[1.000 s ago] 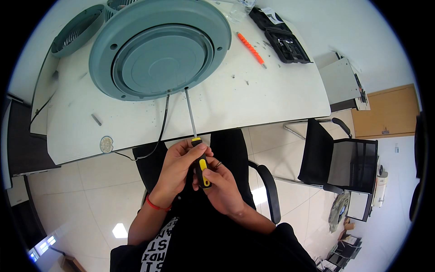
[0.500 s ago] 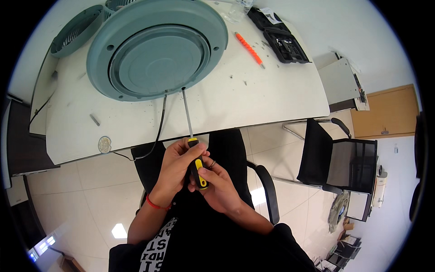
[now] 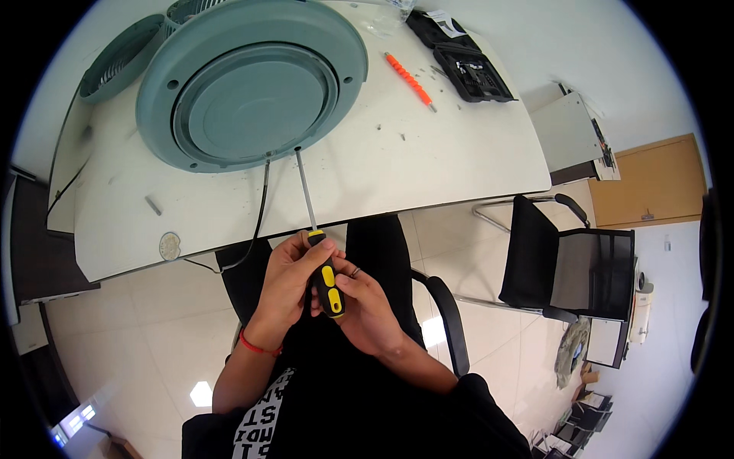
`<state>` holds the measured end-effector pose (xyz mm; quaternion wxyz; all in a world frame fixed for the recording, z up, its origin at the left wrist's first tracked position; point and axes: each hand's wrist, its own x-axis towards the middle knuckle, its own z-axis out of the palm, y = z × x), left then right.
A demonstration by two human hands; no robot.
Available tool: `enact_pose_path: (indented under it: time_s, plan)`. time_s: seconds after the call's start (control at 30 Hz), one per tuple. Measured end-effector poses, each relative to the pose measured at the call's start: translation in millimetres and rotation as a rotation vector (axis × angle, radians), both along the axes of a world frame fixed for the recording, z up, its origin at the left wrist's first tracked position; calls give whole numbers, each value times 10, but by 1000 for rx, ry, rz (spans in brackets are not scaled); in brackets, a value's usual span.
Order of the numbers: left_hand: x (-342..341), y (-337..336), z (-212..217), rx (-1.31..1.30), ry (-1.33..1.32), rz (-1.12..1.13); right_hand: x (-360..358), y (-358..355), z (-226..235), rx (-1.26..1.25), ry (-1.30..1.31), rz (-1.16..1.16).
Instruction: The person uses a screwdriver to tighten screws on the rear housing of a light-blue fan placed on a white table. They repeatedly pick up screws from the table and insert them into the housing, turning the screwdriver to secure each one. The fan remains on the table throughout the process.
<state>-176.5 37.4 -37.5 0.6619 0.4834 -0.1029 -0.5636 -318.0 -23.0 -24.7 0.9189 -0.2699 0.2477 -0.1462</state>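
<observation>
A black-and-yellow screwdriver points away from me, its long metal shaft reaching up to a hole in the near rim of a large round grey-green plastic base. How deep the tip sits, I cannot tell. My left hand grips the front of the handle between thumb and fingers. Around the rear of the handle, my right hand is closed, with the thumb along its side and the other fingers partly hidden beneath. Beside the shaft, a black cord leaves the base's rim and droops over the table edge.
On the white table lie an orange flexible shaft, an open black tool case, a small grey piece and scattered bits. Green slatted housings stand at the far left. A black chair is to the right.
The screwdriver handle has turned in my fingers, so two yellow patches now face up. My right thumb has shifted off its top. The whole view has slid slightly.
</observation>
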Motion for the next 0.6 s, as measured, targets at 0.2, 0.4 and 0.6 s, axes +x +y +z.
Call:
enact_pose_path:
  time_s: [0.2,0.4,0.6]
  plan:
    - [-202,134,-178,-256,389,-103,-3,-52,128,87,-55,1]
    - [-741,169,-787,-269,796,-233,97,-22,218,222,-60,-95]
    - [-1387,66,-1115,-359,939,-294,134,-8,169,153,-89,-90]
